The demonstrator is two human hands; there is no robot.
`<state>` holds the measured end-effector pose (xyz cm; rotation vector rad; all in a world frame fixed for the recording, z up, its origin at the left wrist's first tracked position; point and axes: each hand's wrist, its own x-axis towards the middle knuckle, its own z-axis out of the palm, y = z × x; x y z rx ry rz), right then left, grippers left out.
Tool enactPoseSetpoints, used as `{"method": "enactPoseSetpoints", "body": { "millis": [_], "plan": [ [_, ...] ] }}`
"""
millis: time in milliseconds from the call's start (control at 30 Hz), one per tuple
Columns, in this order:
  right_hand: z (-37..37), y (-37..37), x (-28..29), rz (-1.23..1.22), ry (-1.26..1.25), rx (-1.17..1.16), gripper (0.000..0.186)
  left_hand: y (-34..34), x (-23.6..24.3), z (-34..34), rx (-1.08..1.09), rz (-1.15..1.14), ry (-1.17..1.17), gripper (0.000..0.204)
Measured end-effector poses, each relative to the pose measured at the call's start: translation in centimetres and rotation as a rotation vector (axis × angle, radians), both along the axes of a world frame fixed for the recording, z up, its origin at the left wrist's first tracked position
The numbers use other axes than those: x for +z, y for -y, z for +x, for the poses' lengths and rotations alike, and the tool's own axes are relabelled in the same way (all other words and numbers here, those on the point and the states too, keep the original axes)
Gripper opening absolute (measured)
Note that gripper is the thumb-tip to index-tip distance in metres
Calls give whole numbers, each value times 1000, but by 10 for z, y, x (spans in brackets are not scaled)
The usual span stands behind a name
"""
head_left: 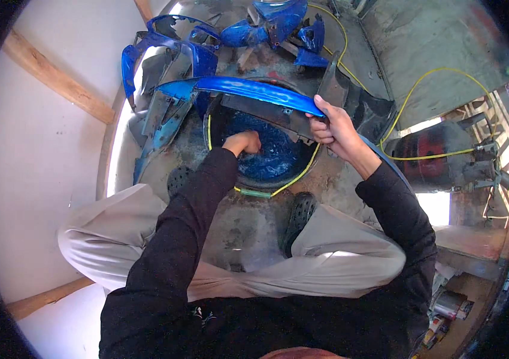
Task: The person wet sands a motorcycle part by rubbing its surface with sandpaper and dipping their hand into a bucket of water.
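Note:
My right hand grips the right end of a long, curved, glossy blue plastic panel, thumb on top and fingers curled beneath. The panel stretches leftward over a round dark tub of bluish, sudsy water. Low over the water, within the tub's rim, my left hand is closed with its fingers curled in. Whatever may be in those fingers is hidden. Below the blue strip, the panel's dark underside shows above the water. A yellow hose with a green joining piece curves round the near side of the tub.
Blue plastic fairing pieces lie beyond the tub, with another large blue fairing at the far left. A dark cylindrical tank stands at right, beside a yellow hose. My dark clogs flank the tub's near side.

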<state>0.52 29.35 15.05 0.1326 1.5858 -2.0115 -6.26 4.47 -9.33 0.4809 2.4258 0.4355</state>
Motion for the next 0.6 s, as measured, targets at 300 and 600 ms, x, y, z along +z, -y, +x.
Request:
{"method": "enactPoseSetpoints", "body": {
  "millis": [300,600],
  "plan": [
    [-5,-1,-6,-14,-18,-9,48,0,4,-1,-154,-95,96,30],
    [-8,-4,-5,1,0,3,49,-2,-6,11,106,-148,-315,28]
  ]
}}
